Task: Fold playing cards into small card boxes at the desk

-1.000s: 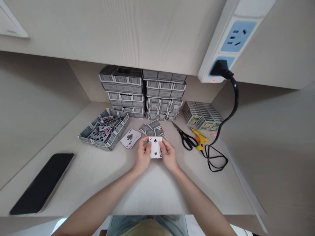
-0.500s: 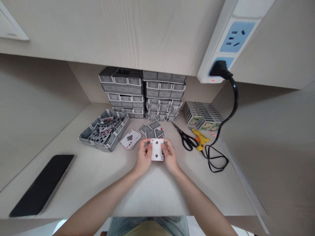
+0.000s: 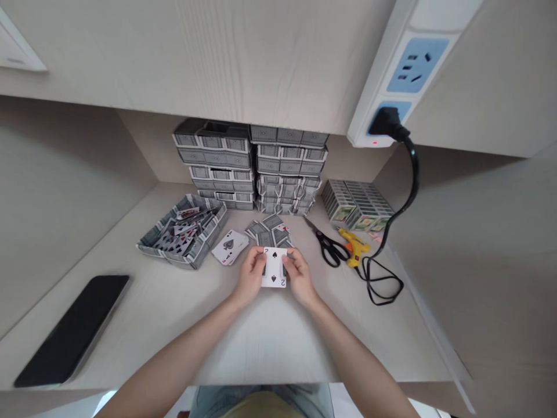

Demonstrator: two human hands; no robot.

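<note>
A two of spades card [image 3: 274, 268] is held face up between my two hands. My left hand [image 3: 251, 273] pinches its left edge, with a bit of grey card back showing under the thumb. On the right edge, my right hand [image 3: 299, 275] grips with thumb and fingers, and grey also shows by that thumb. Just beyond my fingertips lie several grey-backed cards [image 3: 265, 231], overlapping, one showing red. To their left rests a face-up pile with an ace of spades [image 3: 230, 246]. A tray made of folded cards [image 3: 185, 232] holds loose cards farther left.
Stacked card-built boxes [image 3: 289, 168] stand at the back, beside bundled card boxes [image 3: 359, 204]. Black scissors [image 3: 331, 249] and a yellow glue gun [image 3: 354, 247] with a looped cord lie right. A black phone-like slab [image 3: 73, 331] lies left; a power strip [image 3: 402, 78] hangs above.
Both hands and the card have shifted slightly left and toward me. Grey card back now shows beside the left thumb. The whole view has shifted slightly.
</note>
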